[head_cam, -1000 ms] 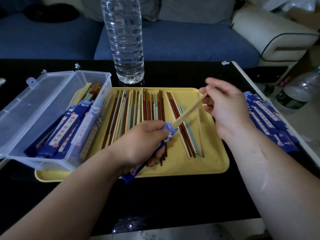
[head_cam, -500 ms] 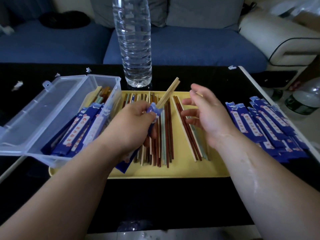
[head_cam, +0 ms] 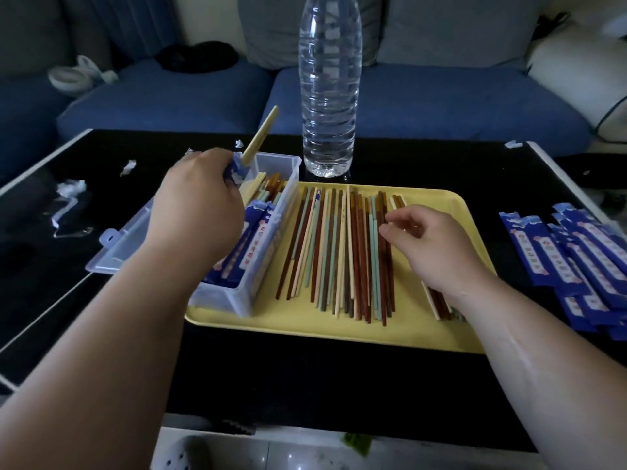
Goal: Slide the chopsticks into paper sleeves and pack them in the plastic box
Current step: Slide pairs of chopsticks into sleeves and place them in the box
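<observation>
My left hand (head_cam: 196, 212) grips a blue paper sleeve (head_cam: 234, 171) with pale chopsticks (head_cam: 259, 137) sticking out of its top, held over the clear plastic box (head_cam: 258, 276). Inside the box lie several sleeved chopsticks (head_cam: 247, 245). My right hand (head_cam: 431, 242) hovers low over loose chopsticks (head_cam: 339, 252) on the yellow tray (head_cam: 339, 330), its fingers loosely curled and holding nothing. Brown, green and cream chopsticks lie in rows on the tray. A pile of blue sleeves (head_cam: 576, 266) sits on the table to the right.
A tall clear water bottle (head_cam: 329, 86) stands just behind the tray. The box's open lid (head_cam: 118, 245) lies flat to the left. Torn paper scraps (head_cam: 71, 191) litter the black table's left side. A blue sofa (head_cam: 441, 100) runs behind.
My left hand has carried the sleeved chopsticks leftward from above the tray to over the box. My right hand has let go of the chopsticks and dropped toward the loose ones.
</observation>
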